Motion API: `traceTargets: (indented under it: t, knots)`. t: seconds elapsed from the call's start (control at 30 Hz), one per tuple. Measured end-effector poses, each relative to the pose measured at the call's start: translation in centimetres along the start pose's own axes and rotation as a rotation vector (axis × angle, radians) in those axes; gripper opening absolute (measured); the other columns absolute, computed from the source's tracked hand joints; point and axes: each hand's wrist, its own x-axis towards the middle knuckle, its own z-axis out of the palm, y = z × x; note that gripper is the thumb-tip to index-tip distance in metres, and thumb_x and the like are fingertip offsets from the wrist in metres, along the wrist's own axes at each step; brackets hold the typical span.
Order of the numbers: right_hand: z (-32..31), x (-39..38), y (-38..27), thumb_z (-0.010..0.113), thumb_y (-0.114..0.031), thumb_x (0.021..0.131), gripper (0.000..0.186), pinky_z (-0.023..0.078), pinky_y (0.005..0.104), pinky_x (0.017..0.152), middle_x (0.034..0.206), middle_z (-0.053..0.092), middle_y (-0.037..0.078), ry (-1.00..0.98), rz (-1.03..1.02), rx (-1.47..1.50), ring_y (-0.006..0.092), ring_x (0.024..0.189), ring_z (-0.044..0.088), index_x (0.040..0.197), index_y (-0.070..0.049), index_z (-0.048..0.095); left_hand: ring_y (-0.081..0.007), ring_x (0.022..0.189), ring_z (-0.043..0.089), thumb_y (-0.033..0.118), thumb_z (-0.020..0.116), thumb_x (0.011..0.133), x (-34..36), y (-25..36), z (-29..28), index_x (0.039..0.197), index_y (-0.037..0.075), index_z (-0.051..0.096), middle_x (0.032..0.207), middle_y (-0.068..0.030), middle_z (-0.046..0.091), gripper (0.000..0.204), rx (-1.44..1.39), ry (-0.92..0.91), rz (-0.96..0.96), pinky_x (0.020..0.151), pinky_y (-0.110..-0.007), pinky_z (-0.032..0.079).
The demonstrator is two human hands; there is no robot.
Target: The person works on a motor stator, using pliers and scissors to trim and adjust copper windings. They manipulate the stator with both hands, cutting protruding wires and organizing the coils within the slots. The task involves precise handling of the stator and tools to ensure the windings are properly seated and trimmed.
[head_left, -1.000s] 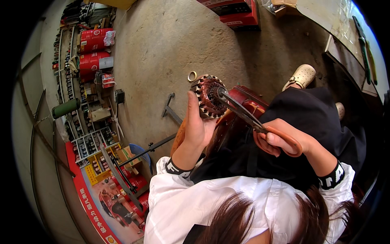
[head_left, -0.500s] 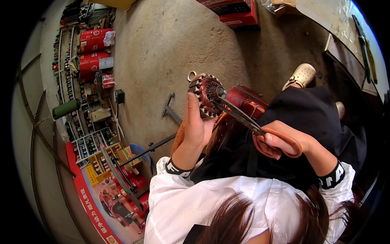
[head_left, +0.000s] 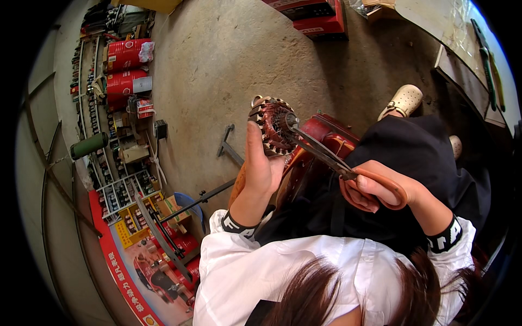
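My left hand (head_left: 261, 169) is wrapped round a wound motor armature (head_left: 273, 124), its thumb along the side. This armature has reddish-brown windings, a slotted rim and a metal shaft end in the middle. A pale ring (head_left: 256, 100) shows at its far side. My right hand (head_left: 372, 189) grips a pair of scissors (head_left: 325, 156) by the orange-brown handles. The blade tips reach the windings beside the shaft; whether they touch a wire is too small to tell. Beneath the scissors, next to my lap, is a red, glossy object (head_left: 323, 127), partly hidden.
A grey metal stand (head_left: 225, 144) is on the concrete floor beyond my left hand. Red drums (head_left: 126, 57) and shelves of small parts line the left side. A blue bin (head_left: 190, 200) holds cardboard. Red boxes (head_left: 326, 24) lie ahead; a bench (head_left: 435, 22) with pliers stands at right.
The armature has tilted slightly in my left hand and shifted a little left. The scissors have moved slightly with it, their blades still at the windings.
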Motion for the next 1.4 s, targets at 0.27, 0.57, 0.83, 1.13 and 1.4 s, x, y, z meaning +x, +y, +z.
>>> traceTargets:
  t: [0.27,0.57,0.83,1.13,1.4]
  knots:
    - [0.0,0.0,-0.1,0.035,-0.059,0.101,0.065,0.039,0.0248,0.047,0.052,0.046,0.001,0.014,0.006,-0.105,0.0102,0.045,0.049,0.063,-0.006,0.043,-0.0303,0.117,0.058,0.065,0.036,0.098,0.1,0.0,-0.1,0.140,0.006,0.044,0.130,-0.0151,0.057,0.073,0.029,-0.002,0.016,0.095,-0.047,0.050]
    - [0.0,-0.1,0.2,0.036,-0.059,0.101,0.065,0.039,0.0253,0.047,0.050,0.047,0.001,0.024,0.027,-0.118,0.0107,0.045,0.049,0.062,-0.006,0.044,-0.0302,0.116,0.058,0.067,0.035,0.097,0.1,-0.1,-0.6,0.141,0.007,0.045,0.129,-0.0144,0.058,0.075,0.010,-0.041,-0.031,0.093,-0.047,0.051]
    - [-0.1,-0.1,0.4,0.038,-0.058,0.101,0.065,0.039,0.0257,0.047,0.050,0.047,0.001,0.013,0.024,-0.110,0.0115,0.045,0.048,0.062,-0.006,0.045,-0.0298,0.115,0.058,0.068,0.035,0.096,0.1,-0.1,-0.6,0.141,0.007,0.045,0.129,-0.0143,0.058,0.076,-0.017,-0.027,-0.061,0.092,-0.046,0.050]
    - [-0.4,-0.1,0.2,0.053,-0.056,0.096,0.059,0.040,0.0257,0.047,0.054,0.047,0.000,0.082,-0.015,-0.243,0.0087,0.049,0.050,0.068,-0.004,0.050,-0.0310,0.111,0.059,0.069,0.035,0.096,-0.3,0.9,0.3,0.137,0.006,0.048,0.126,-0.0156,0.059,0.076,-0.165,-0.043,-0.174,0.090,-0.048,0.050]
    - [-1.7,-1.6,-1.5,0.064,-0.045,0.093,0.045,0.037,0.0217,0.044,0.056,0.048,-0.003,0.398,-0.067,-0.200,0.0049,0.049,0.048,0.075,-0.006,0.051,-0.0365,0.116,0.057,0.071,0.036,0.094,0.0,0.9,-0.2,0.139,0.006,0.047,0.130,-0.0174,0.057,0.080,-0.250,-0.096,-0.231,0.093,-0.052,0.050]
